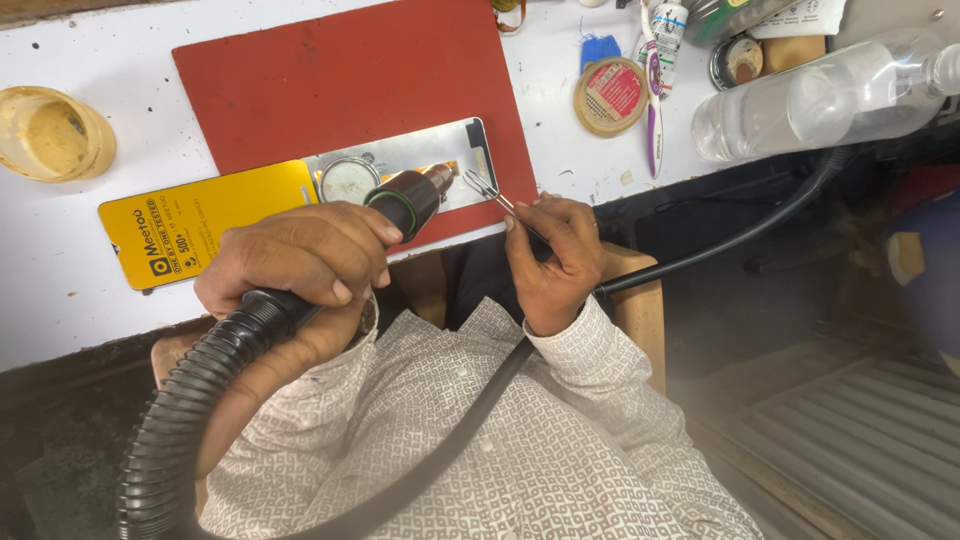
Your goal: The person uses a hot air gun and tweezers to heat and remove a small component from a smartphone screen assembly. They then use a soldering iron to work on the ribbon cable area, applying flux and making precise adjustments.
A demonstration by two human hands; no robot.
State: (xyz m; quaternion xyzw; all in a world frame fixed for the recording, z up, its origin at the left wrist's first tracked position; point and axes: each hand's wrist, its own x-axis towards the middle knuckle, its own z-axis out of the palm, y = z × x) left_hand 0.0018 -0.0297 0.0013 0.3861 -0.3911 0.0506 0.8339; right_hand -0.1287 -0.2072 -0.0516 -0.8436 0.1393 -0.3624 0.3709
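Note:
My left hand (300, 262) grips a black hot-air tool (405, 200) with a green ring and a ribbed black hose (190, 400). Its metal nozzle points at a flat silver phone-like device (425, 150) lying on a red mat (340, 75). My right hand (555, 255) pinches thin metal tweezers (487, 190), and their tips touch the device's right end beside the nozzle. A round silvery disc (348, 180) rests at the device's left end. A yellow rectangular panel (205, 218) lies just left of it on the white table (80, 270).
A yellowish cup (50, 132) stands at the far left. At the back right are a tape roll (611, 96), a toothbrush (655, 110), a clear plastic bottle (820, 95) and small tubes. A black cable (730, 240) runs off to the right.

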